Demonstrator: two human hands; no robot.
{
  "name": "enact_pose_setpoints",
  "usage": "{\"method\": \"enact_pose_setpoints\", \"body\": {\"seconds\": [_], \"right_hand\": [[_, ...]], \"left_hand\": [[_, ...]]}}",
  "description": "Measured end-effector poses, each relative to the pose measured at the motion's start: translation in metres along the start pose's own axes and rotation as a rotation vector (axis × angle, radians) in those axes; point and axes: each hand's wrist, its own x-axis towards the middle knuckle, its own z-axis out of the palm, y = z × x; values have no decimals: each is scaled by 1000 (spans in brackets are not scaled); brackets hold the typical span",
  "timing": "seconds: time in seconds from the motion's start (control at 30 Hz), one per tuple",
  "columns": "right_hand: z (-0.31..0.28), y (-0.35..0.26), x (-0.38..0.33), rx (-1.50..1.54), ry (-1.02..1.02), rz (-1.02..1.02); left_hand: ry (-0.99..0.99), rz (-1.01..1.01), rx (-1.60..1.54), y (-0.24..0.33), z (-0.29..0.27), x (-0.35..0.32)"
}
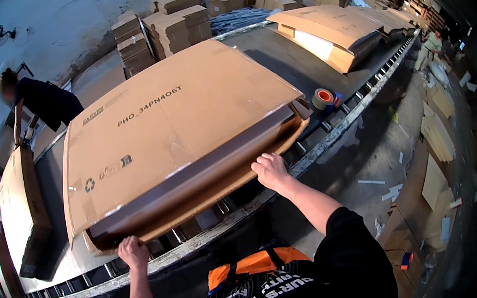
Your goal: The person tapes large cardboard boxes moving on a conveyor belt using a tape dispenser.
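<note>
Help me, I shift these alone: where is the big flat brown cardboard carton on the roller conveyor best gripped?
Probably along its open near edge, from the conveyor's near side, hands set wide. The big flat brown cardboard carton is broad and thin, and that edge overhangs the rollers, where the left hand and right hand already grip.

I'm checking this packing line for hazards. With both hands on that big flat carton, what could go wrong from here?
The left hand and right hand grip only the near edge of the large carton, whose lower flap hangs open; the dark contents might slide out. Fingers could get pinched against the conveyor rollers. The tape roll close by might get knocked off.
</note>
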Motion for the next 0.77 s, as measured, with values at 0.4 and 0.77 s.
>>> {"method": "enact_pose_setpoints", "body": {"seconds": [0.4,0.77], "right_hand": [[-38,38,-17,-161,-374,141],[-1,73,-30,194,-7,-192]], "left_hand": [[-343,-144,163,8,-43,-43],[-942,-625,-164,-38,-23,-23]]}}
